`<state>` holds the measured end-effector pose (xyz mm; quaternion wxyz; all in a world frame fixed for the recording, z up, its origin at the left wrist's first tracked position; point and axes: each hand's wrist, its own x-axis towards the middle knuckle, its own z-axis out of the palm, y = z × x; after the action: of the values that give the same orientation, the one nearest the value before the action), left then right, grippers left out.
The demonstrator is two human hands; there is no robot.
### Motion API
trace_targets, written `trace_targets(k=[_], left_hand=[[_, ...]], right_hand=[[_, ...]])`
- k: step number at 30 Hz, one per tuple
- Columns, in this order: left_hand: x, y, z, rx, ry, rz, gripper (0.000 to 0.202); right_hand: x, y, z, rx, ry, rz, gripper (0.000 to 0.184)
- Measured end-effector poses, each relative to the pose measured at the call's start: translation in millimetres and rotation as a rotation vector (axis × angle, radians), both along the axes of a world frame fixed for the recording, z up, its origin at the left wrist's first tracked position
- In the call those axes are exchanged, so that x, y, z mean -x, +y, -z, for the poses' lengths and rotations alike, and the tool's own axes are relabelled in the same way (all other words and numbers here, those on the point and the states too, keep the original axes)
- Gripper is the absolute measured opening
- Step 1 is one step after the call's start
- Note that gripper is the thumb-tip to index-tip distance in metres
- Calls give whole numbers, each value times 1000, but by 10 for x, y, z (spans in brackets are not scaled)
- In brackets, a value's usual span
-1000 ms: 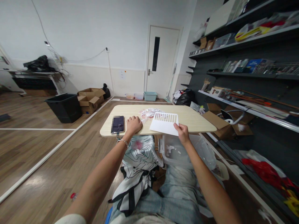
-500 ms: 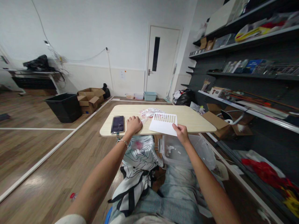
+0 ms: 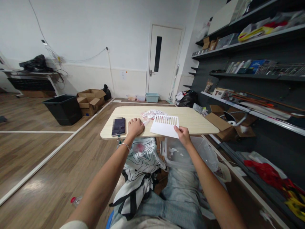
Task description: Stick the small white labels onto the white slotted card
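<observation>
My right hand (image 3: 183, 135) pinches the lower right corner of a white card (image 3: 164, 128) with a row of slots cut along its far edge. The card lies over the near part of a pale wooden table (image 3: 197, 122). Beyond it is a heap of small printed paper slips (image 3: 154, 114), partly covered by the card. My left hand (image 3: 135, 127) rests palm down on the tabletop, left of the card, its fingers slightly bent and apart. Any small piece beneath its fingertips is hidden. A dark phone (image 3: 118, 126) lies just left of that hand.
Below the table's front edge stands a clear plastic bin (image 3: 178, 157) with a few white scraps inside. Patterned cloth (image 3: 140, 156) hangs over my lap. Shelves (image 3: 250, 74) and an open cardboard box (image 3: 221, 125) are on the right; a black bin (image 3: 63, 109) stands at the left.
The whole view has shifted slightly. Both hands keep about the same places on the table and the card, and the grip on the card is unchanged.
</observation>
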<state>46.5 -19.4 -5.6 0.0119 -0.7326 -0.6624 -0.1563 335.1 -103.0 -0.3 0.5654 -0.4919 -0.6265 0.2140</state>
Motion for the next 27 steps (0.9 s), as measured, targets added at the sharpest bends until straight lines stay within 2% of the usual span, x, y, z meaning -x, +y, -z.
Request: trace_targets(k=[8,13,27], left_hand=[[-6,-3,36,3,35,19,51],[14,-17,56,9,46,41,53],[10,-50,37,21,15,40,51]], right_hand=[[6,-34,-24,3,113,-4,62],[-33,-12,-14,-51,177,79,63],[-40,28,51,-23,173,101,63]])
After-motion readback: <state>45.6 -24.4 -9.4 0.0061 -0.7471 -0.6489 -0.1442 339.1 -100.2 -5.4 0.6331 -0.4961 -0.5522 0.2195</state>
